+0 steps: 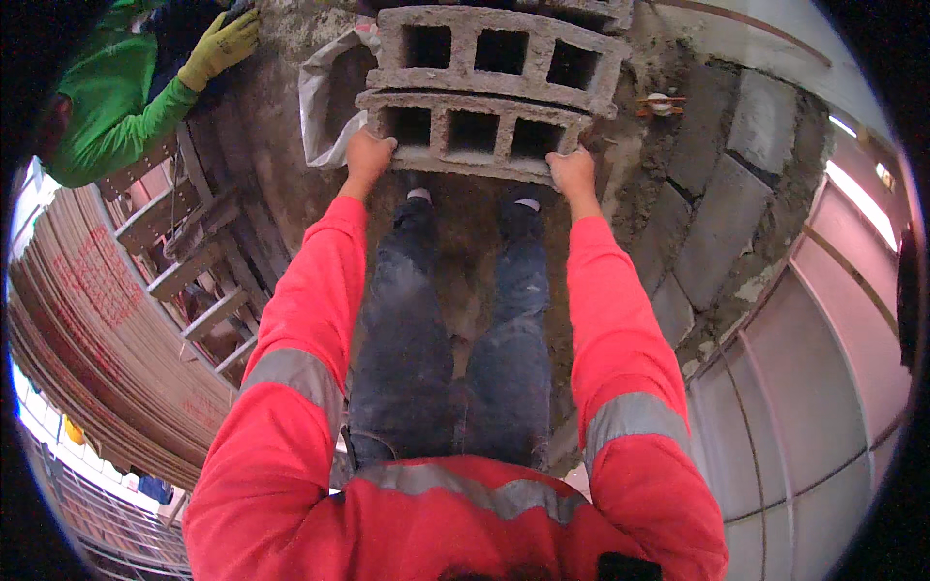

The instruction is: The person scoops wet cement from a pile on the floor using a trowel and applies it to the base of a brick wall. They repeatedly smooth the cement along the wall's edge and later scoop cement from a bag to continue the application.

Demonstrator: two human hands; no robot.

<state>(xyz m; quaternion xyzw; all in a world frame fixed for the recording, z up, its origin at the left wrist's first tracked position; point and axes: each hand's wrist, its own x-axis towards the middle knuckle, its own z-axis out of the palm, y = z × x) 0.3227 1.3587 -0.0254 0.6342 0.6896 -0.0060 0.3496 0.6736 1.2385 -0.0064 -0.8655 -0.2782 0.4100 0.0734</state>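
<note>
A grey hollow concrete block [473, 163] is held between my two hands, its three square holes facing me. My left hand [368, 155] grips its left end, fingers wrapped around the edge. On the opposite end my right hand [573, 171] is closed in the same way. Directly behind it, a second hollow concrete block [463, 48] lies close against or under it; I cannot tell whether they touch. More block shows past that one at the top edge. A crumpled white sack [315, 126] lies beside my left hand.
At upper left is a co-worker's yellow-gloved hand [221, 48] and green sleeve [140, 121]. A ladder [215, 312] and stacked boards [97, 320] stand left. Mortared blockwork [722, 228] and pale panels [804, 358] flank the right; a small orange-and-white object [661, 104] sits near the blockwork.
</note>
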